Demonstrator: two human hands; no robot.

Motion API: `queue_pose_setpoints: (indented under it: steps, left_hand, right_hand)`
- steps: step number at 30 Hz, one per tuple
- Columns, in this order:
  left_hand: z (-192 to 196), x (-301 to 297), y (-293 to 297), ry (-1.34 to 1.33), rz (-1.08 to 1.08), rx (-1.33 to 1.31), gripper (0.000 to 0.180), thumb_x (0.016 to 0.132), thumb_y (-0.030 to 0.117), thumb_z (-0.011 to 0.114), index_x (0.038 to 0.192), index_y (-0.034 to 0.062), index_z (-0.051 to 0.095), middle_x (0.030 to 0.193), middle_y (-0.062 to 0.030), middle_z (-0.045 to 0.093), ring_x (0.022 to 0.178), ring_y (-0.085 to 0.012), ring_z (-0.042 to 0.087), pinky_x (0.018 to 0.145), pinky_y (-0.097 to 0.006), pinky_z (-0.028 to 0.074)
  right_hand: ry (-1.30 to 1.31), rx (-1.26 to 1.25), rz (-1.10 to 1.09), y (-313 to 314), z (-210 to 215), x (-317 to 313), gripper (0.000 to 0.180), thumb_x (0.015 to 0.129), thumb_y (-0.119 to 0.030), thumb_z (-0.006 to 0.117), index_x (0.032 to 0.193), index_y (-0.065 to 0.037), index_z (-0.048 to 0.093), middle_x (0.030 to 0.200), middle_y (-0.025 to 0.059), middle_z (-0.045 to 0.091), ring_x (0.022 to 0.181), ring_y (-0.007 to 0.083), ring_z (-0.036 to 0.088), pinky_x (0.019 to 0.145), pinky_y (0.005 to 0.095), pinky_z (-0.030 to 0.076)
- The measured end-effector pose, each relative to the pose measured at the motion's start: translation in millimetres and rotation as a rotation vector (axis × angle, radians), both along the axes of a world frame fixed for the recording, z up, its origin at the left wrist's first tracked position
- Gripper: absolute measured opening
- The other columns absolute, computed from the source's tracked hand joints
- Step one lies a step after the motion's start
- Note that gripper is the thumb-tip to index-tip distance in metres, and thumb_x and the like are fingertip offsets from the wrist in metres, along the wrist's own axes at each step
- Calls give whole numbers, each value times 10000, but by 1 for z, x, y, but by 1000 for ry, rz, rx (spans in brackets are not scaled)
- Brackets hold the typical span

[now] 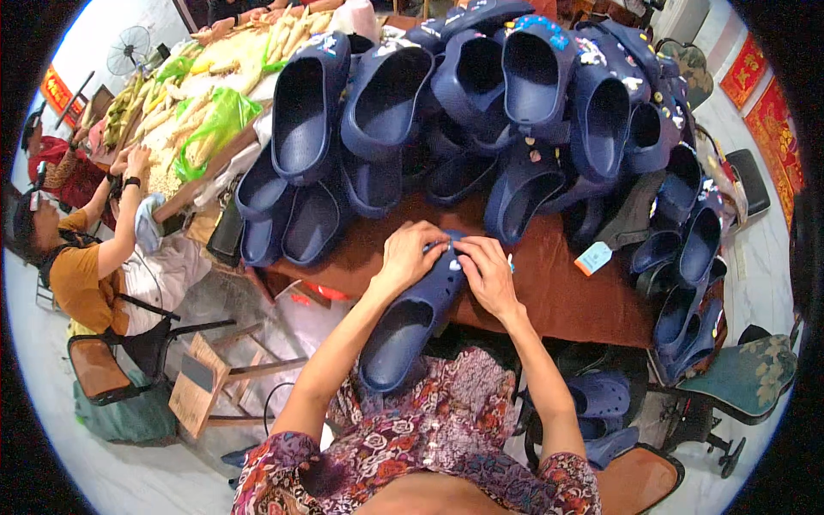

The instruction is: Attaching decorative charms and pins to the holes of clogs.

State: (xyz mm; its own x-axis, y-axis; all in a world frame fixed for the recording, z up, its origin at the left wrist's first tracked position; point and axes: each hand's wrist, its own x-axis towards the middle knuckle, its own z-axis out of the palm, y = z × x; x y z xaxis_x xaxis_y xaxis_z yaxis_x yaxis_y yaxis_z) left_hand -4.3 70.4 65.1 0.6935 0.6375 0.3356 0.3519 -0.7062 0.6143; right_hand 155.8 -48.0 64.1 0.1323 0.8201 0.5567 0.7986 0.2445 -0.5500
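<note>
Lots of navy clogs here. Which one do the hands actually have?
The navy clog at the table's near edge, heel toward the person. The left hand and right hand pinch its toe; the rest are piled behind, untouched.

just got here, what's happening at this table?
A person seated at a brown table has both hands on the toe of a navy clog that lies across the table edge toward their lap. The left hand steadies it, and the right hand presses on a small white piece at the top. A big pile of navy clogs, some with coloured charms, covers the far side of the table. At the left, another person sits by a table of pale vegetables.
</note>
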Motion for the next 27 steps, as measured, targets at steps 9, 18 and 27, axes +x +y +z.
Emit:
queue_pose_setpoints:
  steps: [9, 18, 27]
  left_hand:
    - [-4, 2, -2, -43, -8, -58, 188, 846, 163, 685, 1008, 94, 752, 1038, -93, 700, 948, -319, 635, 866, -409, 493]
    - [-8, 1, -1, -55, -17, -80, 169, 844, 154, 680, 990, 102, 747, 1055, -81, 691, 966, -316, 633, 850, -415, 496]
    - [-7, 2, -1, -38, -3, -94, 186, 840, 165, 692, 993, 73, 742, 1063, -112, 697, 998, -311, 647, 879, -392, 489]
  right_hand:
    - [-112, -53, 153, -7, 2, -6, 181, 865, -150, 668, 1016, -56, 637, 1015, 99, 613, 967, 309, 556, 830, 426, 455]
    - [-83, 33, 125, 21, -13, -5, 203, 795, -163, 711, 771, -59, 538, 781, 91, 510, 740, 294, 525, 659, 410, 438]
    - [10, 34, 20, 17, -20, -9, 238, 793, -132, 710, 714, -62, 496, 686, 77, 494, 669, 277, 526, 604, 406, 424]
